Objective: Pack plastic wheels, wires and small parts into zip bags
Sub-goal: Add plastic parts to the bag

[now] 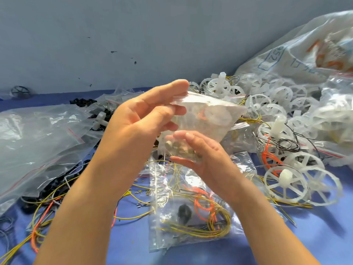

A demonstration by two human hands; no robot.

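The person is holding one small zip bag in the air above the worktop, with both bare hands on it. The left grip is taking the upper edge of the bag: its fingers are nearly straight, the index finger is lying on top of the edge and the other fingers are coming from below, so the plastic is pinched between them. The right grip is directly under the left one and a little nearer to the person. It is curling round the lower corner of the bag, with the thumb under it and the fingertips in front.

Inside the bag a white plastic wheel and an orange wire are sitting in the upper part. The small metal parts are lying at the bottom, just inside the right grip.

The red zip strip is starting at the left fingertips and running away from them to the right, to the free corner of the bag. I cannot tell if the strip is already pressed together.

I am thinking the closing is the step in hand. The left grip is the nearer one to the strip, so it should be sliding to its right along this edge while the right grip is keeping the bottom down.
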